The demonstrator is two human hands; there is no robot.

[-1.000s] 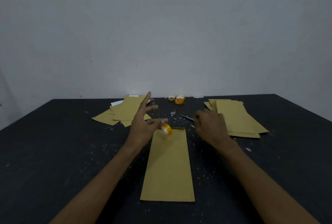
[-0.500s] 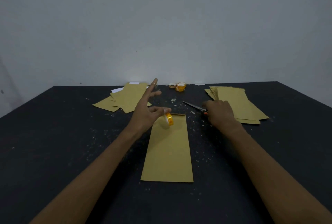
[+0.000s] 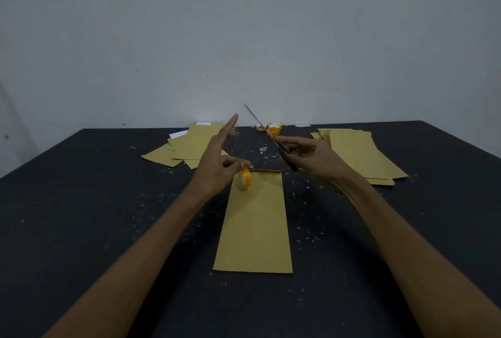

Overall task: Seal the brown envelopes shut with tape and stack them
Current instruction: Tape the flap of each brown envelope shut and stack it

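One brown envelope [image 3: 254,223] lies lengthwise on the black table [image 3: 81,215] in front of me. My left hand [image 3: 217,164] pinches a small yellow tape roll [image 3: 245,179] over the envelope's top left corner, index finger stretched up. My right hand [image 3: 314,158] holds a pair of scissors [image 3: 271,137] lifted off the table, blades pointing up and to the left, just right of the envelope's top edge.
A loose pile of brown envelopes [image 3: 187,145] with a white sheet lies at the back left. A neater stack of envelopes [image 3: 357,156] sits at the back right. Spare tape rolls [image 3: 274,128] rest by the wall. Small paper scraps litter the table.
My right hand has picked the scissors up from the table and raised them, blades tilted upward. My left hand still holds the tape roll at the envelope's top.
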